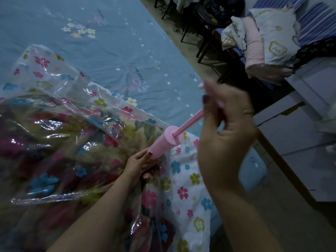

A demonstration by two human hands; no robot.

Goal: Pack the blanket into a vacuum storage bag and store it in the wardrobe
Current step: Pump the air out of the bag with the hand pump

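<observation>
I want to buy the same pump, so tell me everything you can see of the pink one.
The pump is a pale pink hand pump that looks like smooth plastic: a short cylinder with a flat cap and a thin pink rod rising from the cap's middle. The rod is drawn out and the whole pump tilts up to the right. The left hand grips the cylinder's lower end against the flowered bag; the right hand grips the handle at the rod's top, mostly hiding it.

Location: a home bedroom. Indicators: a bed [112, 51] with printed blue sheet; folded bedding [263, 39] stacked nearby.
</observation>
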